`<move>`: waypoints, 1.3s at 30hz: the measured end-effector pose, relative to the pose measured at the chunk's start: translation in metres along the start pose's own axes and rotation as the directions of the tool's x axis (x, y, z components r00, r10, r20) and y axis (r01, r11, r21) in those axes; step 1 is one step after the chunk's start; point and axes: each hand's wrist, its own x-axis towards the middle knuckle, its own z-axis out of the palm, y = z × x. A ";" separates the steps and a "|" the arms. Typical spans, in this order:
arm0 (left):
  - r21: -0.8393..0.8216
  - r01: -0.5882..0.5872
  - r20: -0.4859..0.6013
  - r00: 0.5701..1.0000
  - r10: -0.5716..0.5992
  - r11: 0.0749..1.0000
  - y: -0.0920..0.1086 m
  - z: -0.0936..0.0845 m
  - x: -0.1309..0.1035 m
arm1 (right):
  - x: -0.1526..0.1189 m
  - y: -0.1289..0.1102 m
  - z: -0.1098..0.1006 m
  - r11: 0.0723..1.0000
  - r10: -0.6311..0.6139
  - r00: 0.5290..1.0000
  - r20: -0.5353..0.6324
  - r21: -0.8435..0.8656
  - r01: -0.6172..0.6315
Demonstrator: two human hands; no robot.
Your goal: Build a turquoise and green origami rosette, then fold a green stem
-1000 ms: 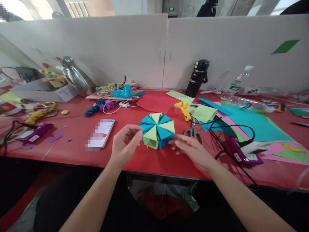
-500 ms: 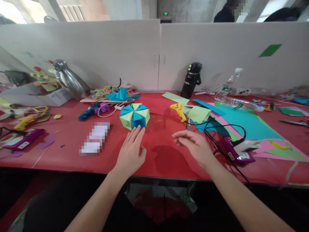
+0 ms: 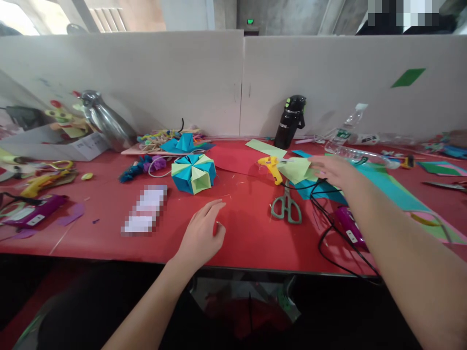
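A folded paper ball in blue and pale green rests on the red table. My left hand hovers in front of it, holding nothing, thumb and fingers apart. Farther right, my right hand reaches over the paper sheets, its fingertips at the edge of a light green sheet; it is open, and I see no grip on the sheet. Left of that sheet lies a yellow glue gun. Grey-green handled scissors lie below the gun, blades partly hidden.
Black cables run near a purple power strip under my right forearm. Behind stand a black bottle and a steel jug. A clear plastic bottle lies on its side. A white partition closes the back.
The paper ball has shifted slightly left and turned, and my left hand is apart from it. My right hand has moved right and away to the papers, uncovering the scissors.
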 end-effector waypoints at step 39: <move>-0.783 0.367 0.425 0.905 0.001 0.503 0.017 0.013 0.005 | -0.209 -0.044 0.078 0.918 0.139 0.808 0.572 0.231 -0.322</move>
